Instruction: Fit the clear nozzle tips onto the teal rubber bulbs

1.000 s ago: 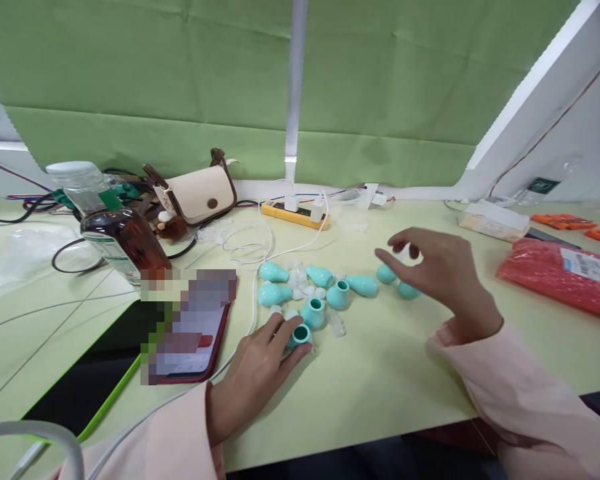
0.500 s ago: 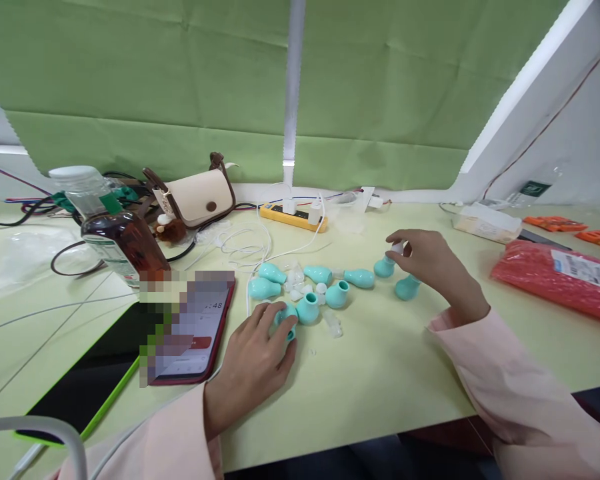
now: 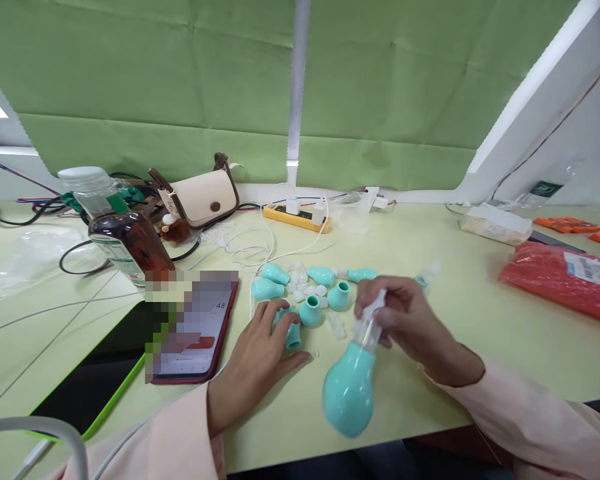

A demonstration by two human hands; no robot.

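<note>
My right hand (image 3: pixel 397 313) pinches the clear nozzle of a teal nasal aspirator (image 3: pixel 349 390), whose rounded bulb hangs down near the table's front edge. To the left, my left hand (image 3: pixel 255 357) is open, its fingertips resting over a teal bulb (image 3: pixel 293 335) and its thumb stretched out on the table. Beside those fingers stand two open-necked bulbs, one near (image 3: pixel 310 312) and one further right (image 3: pixel 339 297). Several more teal bulbs (image 3: pixel 267 288) lie behind, around small clear and white plastic parts (image 3: pixel 298 280). A clear piece (image 3: pixel 337 327) lies between my hands.
At the left are a lit phone (image 3: pixel 195 340), a green-edged phone (image 3: pixel 95 367) and a brown bottle (image 3: pixel 130 243). Behind lie a cream handbag (image 3: pixel 207 197), white cables and a yellow power strip (image 3: pixel 290 219). A red package (image 3: pixel 560 277) and a tissue pack (image 3: pixel 497 223) occupy the right.
My right hand has lifted an aspirator from the right side and brought it left and toward me. My left thumb has moved away from the fingers and the bulb under them.
</note>
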